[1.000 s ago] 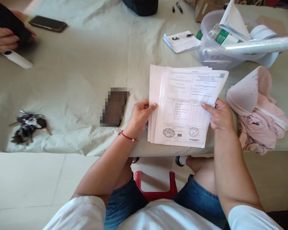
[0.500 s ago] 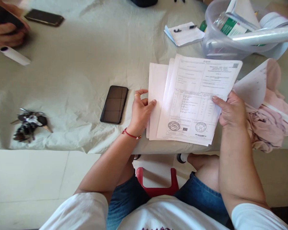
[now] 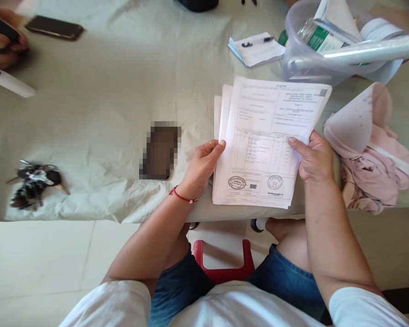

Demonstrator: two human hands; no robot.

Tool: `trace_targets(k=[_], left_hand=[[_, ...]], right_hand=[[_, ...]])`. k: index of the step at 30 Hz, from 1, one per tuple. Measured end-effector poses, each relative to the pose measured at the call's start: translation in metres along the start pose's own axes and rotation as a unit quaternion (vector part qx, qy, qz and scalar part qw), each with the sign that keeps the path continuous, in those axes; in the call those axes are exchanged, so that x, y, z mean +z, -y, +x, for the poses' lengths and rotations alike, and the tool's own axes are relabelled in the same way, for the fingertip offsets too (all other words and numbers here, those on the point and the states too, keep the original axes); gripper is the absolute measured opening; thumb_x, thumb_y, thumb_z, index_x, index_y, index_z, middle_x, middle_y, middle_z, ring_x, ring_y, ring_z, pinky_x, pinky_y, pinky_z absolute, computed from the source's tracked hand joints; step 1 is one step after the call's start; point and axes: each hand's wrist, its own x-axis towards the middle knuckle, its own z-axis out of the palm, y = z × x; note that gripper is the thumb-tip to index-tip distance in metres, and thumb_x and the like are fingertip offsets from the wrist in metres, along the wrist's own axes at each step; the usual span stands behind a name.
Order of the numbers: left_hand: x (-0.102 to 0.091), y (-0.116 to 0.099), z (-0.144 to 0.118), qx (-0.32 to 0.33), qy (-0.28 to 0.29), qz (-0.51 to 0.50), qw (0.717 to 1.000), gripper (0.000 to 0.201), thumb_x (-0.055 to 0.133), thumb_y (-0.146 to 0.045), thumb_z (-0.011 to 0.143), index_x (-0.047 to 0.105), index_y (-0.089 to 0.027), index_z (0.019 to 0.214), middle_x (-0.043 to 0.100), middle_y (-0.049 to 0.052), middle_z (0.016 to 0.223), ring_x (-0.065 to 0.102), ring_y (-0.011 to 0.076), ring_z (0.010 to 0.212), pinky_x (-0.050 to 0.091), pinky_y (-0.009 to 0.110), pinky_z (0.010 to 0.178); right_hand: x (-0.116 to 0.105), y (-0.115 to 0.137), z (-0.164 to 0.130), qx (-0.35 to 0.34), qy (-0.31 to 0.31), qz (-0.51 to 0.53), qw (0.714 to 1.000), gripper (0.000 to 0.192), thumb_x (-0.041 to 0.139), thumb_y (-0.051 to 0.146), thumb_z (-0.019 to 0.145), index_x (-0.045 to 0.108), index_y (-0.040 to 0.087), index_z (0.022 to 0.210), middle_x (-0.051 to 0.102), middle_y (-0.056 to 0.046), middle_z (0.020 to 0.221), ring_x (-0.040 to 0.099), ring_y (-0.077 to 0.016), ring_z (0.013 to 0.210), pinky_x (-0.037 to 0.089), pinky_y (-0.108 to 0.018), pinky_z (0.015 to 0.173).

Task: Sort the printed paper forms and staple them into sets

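Observation:
A stack of printed paper sheets (image 3: 262,136) with stamps near the bottom lies over the near edge of the cloth-covered table (image 3: 105,104). My left hand (image 3: 201,165) grips the stack's left edge, thumb on top. My right hand (image 3: 313,156) holds the right edge, thumb pressed on the top sheet. The sheets are nearly squared up, with a few left edges still showing.
A dark phone (image 3: 160,150) lies left of my left hand, a bunch of keys (image 3: 34,184) further left. A clear plastic tub (image 3: 313,54) with rolls, a notepad with pen (image 3: 257,47), pink cloth (image 3: 375,168). Another person's hand (image 3: 2,43), white marker (image 3: 10,82), second phone (image 3: 54,28) at far left.
The fanned sheets have been drawn together into a neater stack. My left hand shifted from the lower sheets' edge to pinch the whole stack; my right hand moved slightly left.

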Motion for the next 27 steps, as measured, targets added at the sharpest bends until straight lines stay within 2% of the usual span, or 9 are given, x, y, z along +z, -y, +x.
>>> trace_targets(k=[3,6,10,12,14,19,22,25,27], left_hand=[[-0.003,0.001,0.001,-0.012,-0.002,-0.035,0.999,0.033,0.083,-0.051,0.089,0.075,-0.020,0.097,0.082,0.008,0.099,0.076,0.0239,0.090,0.062,0.036,0.082],[-0.006,0.004,0.003,-0.017,-0.034,-0.048,0.998,0.027,0.081,-0.044,0.091,0.074,-0.019,0.098,0.083,0.008,0.100,0.076,0.0233,0.090,0.062,0.036,0.081],[-0.008,0.008,0.009,0.003,-0.095,-0.068,0.993,0.024,0.082,-0.040,0.088,0.072,-0.020,0.093,0.081,0.007,0.097,0.076,0.0222,0.086,0.063,0.035,0.078],[-0.008,0.009,0.011,0.016,-0.110,-0.084,0.990,0.027,0.085,-0.041,0.085,0.071,-0.020,0.096,0.082,0.008,0.100,0.077,0.0233,0.090,0.064,0.036,0.081],[-0.007,0.010,0.012,0.021,-0.116,-0.092,0.989,0.030,0.087,-0.044,0.084,0.072,-0.021,0.097,0.082,0.008,0.100,0.078,0.0241,0.092,0.064,0.037,0.083],[-0.004,0.011,0.012,0.011,-0.135,-0.086,0.987,0.042,0.080,-0.062,0.090,0.072,-0.021,0.089,0.078,0.007,0.087,0.076,0.0249,0.087,0.061,0.036,0.075],[-0.002,0.011,0.013,0.008,-0.164,-0.075,0.984,0.047,0.077,-0.067,0.090,0.068,-0.022,0.078,0.069,0.004,0.073,0.068,0.0204,0.073,0.053,0.032,0.063],[0.000,0.008,0.011,-0.008,-0.152,-0.057,0.987,0.043,0.081,-0.057,0.088,0.065,-0.021,0.071,0.058,-0.001,0.065,0.055,0.0132,0.059,0.043,0.027,0.055],[0.002,0.005,0.008,-0.018,-0.118,-0.056,0.991,0.033,0.088,-0.044,0.080,0.065,-0.021,0.074,0.058,-0.002,0.068,0.052,0.0114,0.059,0.041,0.026,0.054]], right_hand=[[0.008,0.003,-0.003,0.002,0.026,-0.007,1.000,0.056,0.103,0.054,0.067,0.079,0.031,0.112,0.085,-0.002,0.124,0.079,-0.0323,0.121,0.061,-0.055,0.115],[0.013,0.009,-0.007,0.033,0.067,-0.005,0.997,0.055,0.096,0.060,0.077,0.078,0.030,0.120,0.083,-0.005,0.130,0.077,-0.0330,0.129,0.059,-0.056,0.119],[0.010,0.016,-0.012,0.104,0.052,-0.004,0.993,0.045,0.093,0.060,0.078,0.082,0.028,0.107,0.085,-0.006,0.119,0.080,-0.0337,0.119,0.061,-0.056,0.114],[0.008,0.019,-0.014,0.139,0.052,-0.009,0.989,0.045,0.096,0.059,0.072,0.083,0.027,0.102,0.086,-0.005,0.113,0.081,-0.0340,0.113,0.064,-0.055,0.109],[0.007,0.022,-0.016,0.167,0.078,-0.013,0.983,0.046,0.097,0.057,0.071,0.085,0.027,0.104,0.087,-0.005,0.111,0.081,-0.0327,0.112,0.064,-0.053,0.108],[0.007,0.027,-0.018,0.178,0.126,-0.012,0.976,0.046,0.098,0.055,0.074,0.086,0.026,0.108,0.087,-0.005,0.103,0.083,-0.0315,0.105,0.067,-0.053,0.102],[-0.001,0.030,-0.012,0.179,0.093,-0.002,0.980,0.044,0.099,0.050,0.072,0.086,0.025,0.106,0.086,-0.005,0.097,0.083,-0.0317,0.096,0.070,-0.052,0.090],[-0.015,0.041,-0.001,0.143,-0.012,-0.001,0.990,0.034,0.098,0.039,0.068,0.086,0.023,0.096,0.084,-0.006,0.088,0.080,-0.0285,0.080,0.069,-0.046,0.079],[-0.023,0.053,0.006,0.089,-0.091,-0.029,0.991,0.026,0.094,0.032,0.069,0.087,0.022,0.091,0.083,-0.007,0.088,0.077,-0.0259,0.074,0.066,-0.044,0.076]])
